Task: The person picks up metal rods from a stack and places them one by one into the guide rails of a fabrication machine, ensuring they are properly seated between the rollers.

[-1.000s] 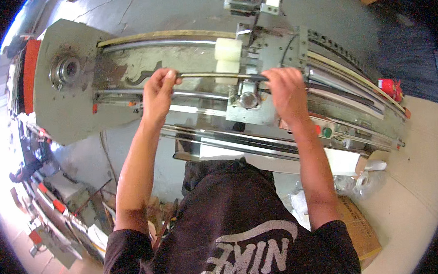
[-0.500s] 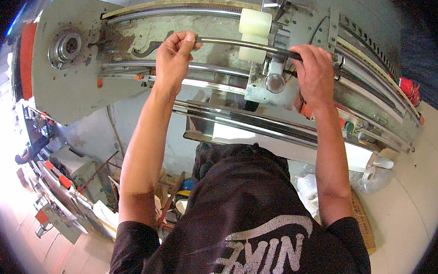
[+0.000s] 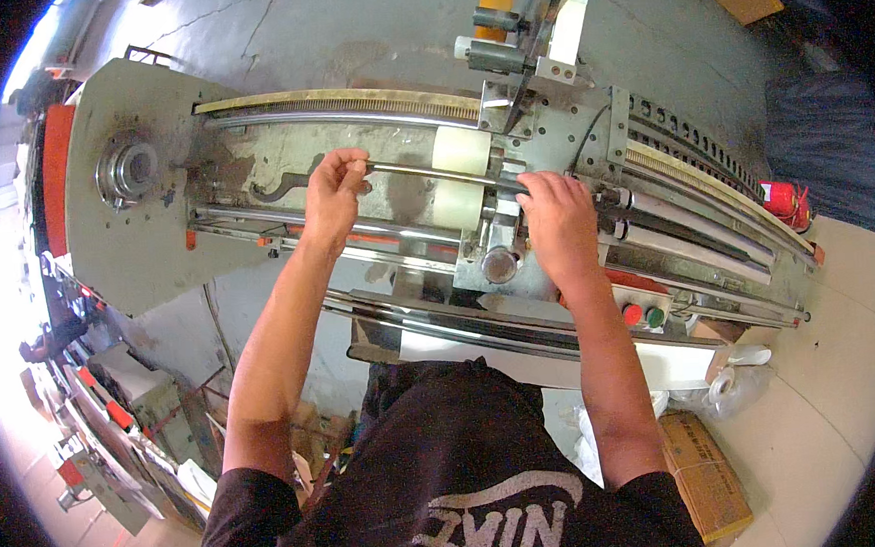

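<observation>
A thin metal rod (image 3: 416,170) lies slantwise across two pale cream rollers (image 3: 462,150), in front of them as I look down. My left hand (image 3: 336,184) pinches the rod between thumb and fingers, left of the rollers. Beyond that hand a dark, hook-shaped piece (image 3: 277,189) sticks out in line with the rod. Around the rod's darker right end, my right hand (image 3: 557,216) is closed, just right of the rollers; its fingertips are partly hidden from above. Below the rod, a round metal knob (image 3: 499,265) stands on the machine's grey carriage.
The long machine has a toothed rail (image 3: 347,102) at its far side and steel guide bars (image 3: 375,232) nearer me. A grey end plate with a round hub (image 3: 129,176) stands left. Red and green buttons (image 3: 643,314) sit right, below a fire extinguisher (image 3: 787,205). A cardboard box (image 3: 705,473) lies lower right.
My view has shifted, bringing more floor beyond the machine into sight. Both hands keep hold of the rod, and it still crosses the cream rollers.
</observation>
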### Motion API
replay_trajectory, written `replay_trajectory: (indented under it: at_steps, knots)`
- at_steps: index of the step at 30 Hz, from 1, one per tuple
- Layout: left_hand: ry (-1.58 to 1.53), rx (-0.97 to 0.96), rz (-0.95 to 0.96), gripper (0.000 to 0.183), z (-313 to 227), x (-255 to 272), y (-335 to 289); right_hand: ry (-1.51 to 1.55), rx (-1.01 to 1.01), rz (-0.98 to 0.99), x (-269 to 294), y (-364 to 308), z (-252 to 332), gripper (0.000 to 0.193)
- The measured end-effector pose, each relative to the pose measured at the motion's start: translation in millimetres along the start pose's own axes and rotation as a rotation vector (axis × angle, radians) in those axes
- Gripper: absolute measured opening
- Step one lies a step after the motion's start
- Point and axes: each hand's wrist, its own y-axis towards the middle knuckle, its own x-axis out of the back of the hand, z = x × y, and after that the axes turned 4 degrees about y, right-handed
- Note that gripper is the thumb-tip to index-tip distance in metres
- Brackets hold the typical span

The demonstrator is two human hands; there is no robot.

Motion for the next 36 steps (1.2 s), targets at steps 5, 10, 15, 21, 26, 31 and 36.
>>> replay_trajectory:
  at_steps: [5,10,15,21,26,31,36]
  knots:
    - [0.035,-0.050,0.006,0.018,7,12,7,0.049,-0.030,0.060,3,9,4,0.027]
    - [0.529,-0.466,-0.066,0.027,-29,-4,38,0.081,-0.046,0.047,2,10,7,0.026]
    - [0.560,-0.281,0.262,0.031,-56,-64,102,0.159,-0.146,0.053,0,8,12,0.029]
    - [0.562,-0.244,0.290,0.042,-45,-120,119,0.157,-0.123,-0.035,8,-10,13,0.038]
    - [0.581,-0.126,0.309,0.039,-26,-139,158,0.115,-0.045,-0.040,9,-3,9,0.037]
    - [0.330,-0.050,0.611,0.033,9,-151,215,0.129,-0.068,0.094,8,10,8,0.033]
    - [0.598,-0.143,0.768,0.024,-3,-133,216,0.183,-0.076,0.049,0,5,-5,0.027]
